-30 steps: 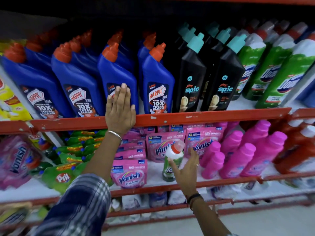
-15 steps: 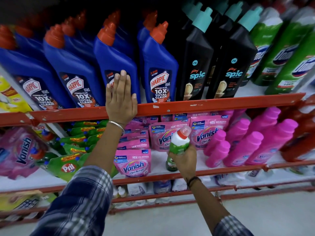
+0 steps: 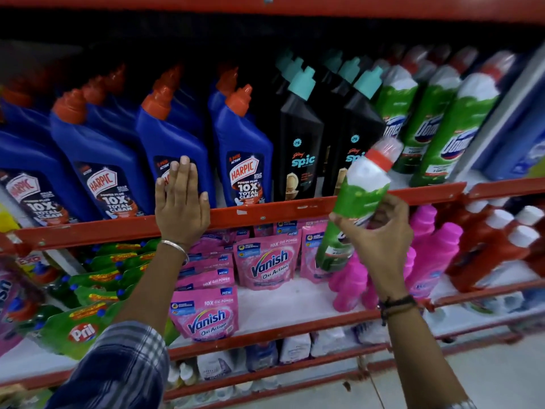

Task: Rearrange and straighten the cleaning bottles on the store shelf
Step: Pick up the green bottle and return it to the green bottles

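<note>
My right hand (image 3: 380, 231) grips a green and white Domex bottle (image 3: 358, 199) with a red cap, tilted to the right in front of the red shelf rail (image 3: 280, 209). Its cap sits level with the upper shelf, below a row of matching green Domex bottles (image 3: 448, 128). My left hand (image 3: 181, 202) lies flat against a blue Harpic bottle (image 3: 174, 143), palm over the rail, holding nothing. More blue Harpic bottles (image 3: 97, 160) stand to the left. Black Spic bottles (image 3: 300, 143) with teal caps stand between the blue and green rows.
On the lower shelf lie pink Vanish pouches (image 3: 269, 264), green Pril pouches (image 3: 76, 329) at the left, pink bottles (image 3: 430, 249) and red bottles (image 3: 495, 243) at the right. White packs (image 3: 295, 348) fill the bottom shelf. A red shelf edge (image 3: 265, 5) runs overhead.
My right hand has lifted the green bottle from the lower shelf up and to the right, to the level of the upper rail. My left hand has stayed on the Harpic bottle.
</note>
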Demonstrator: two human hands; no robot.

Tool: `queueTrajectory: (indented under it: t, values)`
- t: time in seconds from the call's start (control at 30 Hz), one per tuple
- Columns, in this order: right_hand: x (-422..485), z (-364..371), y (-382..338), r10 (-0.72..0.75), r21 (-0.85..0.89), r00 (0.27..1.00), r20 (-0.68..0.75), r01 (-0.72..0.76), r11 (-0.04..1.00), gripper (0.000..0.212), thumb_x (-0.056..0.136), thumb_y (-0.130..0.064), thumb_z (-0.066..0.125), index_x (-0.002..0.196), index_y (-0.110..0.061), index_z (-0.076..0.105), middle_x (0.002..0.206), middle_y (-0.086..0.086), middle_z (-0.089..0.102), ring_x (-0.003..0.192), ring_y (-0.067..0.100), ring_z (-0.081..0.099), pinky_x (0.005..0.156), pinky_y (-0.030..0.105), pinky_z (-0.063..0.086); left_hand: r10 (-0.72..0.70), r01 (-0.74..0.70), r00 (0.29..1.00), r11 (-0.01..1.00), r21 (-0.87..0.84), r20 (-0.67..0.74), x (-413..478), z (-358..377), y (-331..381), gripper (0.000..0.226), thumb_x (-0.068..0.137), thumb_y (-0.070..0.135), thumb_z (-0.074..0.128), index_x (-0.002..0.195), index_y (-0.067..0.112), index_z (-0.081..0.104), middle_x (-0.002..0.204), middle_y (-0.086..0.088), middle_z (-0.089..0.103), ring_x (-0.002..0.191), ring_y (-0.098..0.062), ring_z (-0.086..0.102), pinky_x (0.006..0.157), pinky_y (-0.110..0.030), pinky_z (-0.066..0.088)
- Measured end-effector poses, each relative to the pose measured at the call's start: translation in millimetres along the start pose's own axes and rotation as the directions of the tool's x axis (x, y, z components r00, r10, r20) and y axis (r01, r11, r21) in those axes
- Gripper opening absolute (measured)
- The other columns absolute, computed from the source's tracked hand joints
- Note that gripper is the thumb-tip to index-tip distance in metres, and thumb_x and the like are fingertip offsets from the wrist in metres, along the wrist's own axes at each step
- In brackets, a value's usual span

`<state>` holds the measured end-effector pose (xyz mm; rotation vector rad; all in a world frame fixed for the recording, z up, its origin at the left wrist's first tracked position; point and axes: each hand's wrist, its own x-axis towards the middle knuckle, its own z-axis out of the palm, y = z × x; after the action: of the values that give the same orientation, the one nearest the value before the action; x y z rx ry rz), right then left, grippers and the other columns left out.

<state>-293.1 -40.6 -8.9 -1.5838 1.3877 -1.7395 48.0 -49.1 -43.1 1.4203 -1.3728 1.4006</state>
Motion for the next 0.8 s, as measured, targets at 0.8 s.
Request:
queueTrajectory:
  t: [0.8]
  values:
    - [174,-30,-7,-0.162,-0.187,0.96,-0.228,0.12,0.975,0.086,0.065,-0.049,0.082,0.131,-0.012,0.041,0.124,0.012,0.061,0.11,0.025,0.057,0.09,0.029,0.044,-0.006,0.006,1.0,1.0,-0.003,-0.015,9,3,2,0.062,0.098,0.025,0.034,0.154,0.005,0.016,0.163,-0.002,0.005,0.15,-0.017,0.006,0.122,-0.038,0.001]
